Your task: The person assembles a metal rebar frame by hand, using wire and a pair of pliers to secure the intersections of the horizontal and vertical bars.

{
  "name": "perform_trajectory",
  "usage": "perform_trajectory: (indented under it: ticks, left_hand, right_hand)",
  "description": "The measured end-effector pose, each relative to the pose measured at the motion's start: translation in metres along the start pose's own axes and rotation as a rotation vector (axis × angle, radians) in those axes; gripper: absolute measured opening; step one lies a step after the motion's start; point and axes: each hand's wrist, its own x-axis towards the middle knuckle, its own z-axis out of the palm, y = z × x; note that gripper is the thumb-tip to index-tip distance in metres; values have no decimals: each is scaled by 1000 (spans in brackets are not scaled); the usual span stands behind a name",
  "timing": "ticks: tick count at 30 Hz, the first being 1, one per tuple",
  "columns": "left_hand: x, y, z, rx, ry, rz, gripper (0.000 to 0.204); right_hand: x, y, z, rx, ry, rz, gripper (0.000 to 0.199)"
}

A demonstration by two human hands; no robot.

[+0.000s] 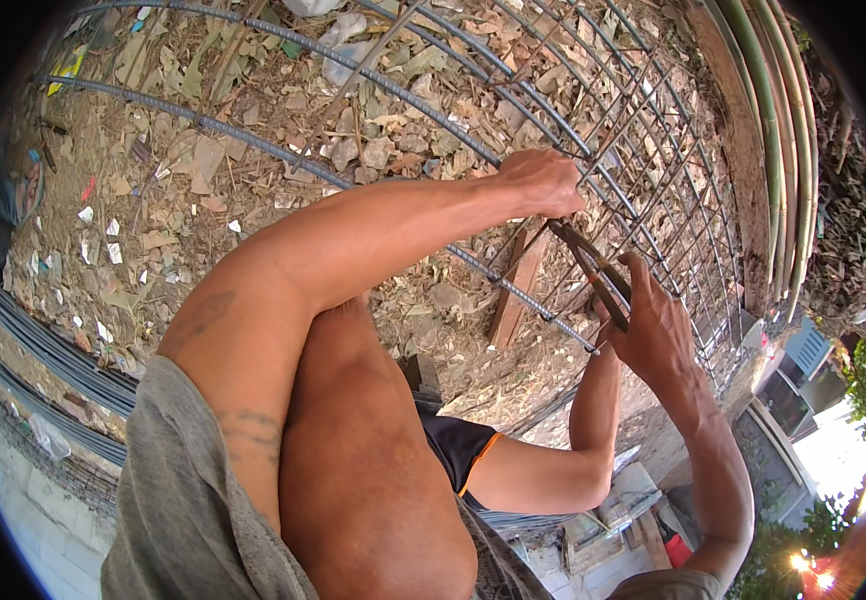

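Note:
My left hand (541, 184) is closed in a fist at a crossing of the steel rebar mesh (519, 293). What its fingers hold, if anything, is hidden. In my right hand (653, 322) is a pair of dark metal pincers (575, 241), fingers wrapped about the handles. Their jaws point up and left, just below my left fist, near the bars. The handles are spread apart. Ribbed bars of the mesh run from the far left toward the right, where thinner rods cross them closely.
A wooden block (519, 288) lies under the bars. Dry leaves and rubble (383, 150) cover the ground. Bamboo poles (775, 150) run along the right. Bundled steel rods (73, 375) lie at the left. Bent bare legs (373, 470) fill the lower middle.

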Motion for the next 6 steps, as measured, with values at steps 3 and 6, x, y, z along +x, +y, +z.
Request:
perform_trajectory:
  ticks: [3, 6]
  left_hand:
    - [0, 6, -4, 2, 10, 4, 42]
    - [-1, 13, -7, 1, -61, -101, 41]
  right_hand:
    - [-9, 11, 11, -389, 246, -160, 83]
    - [-10, 14, 23, -561, 295, -125, 94]
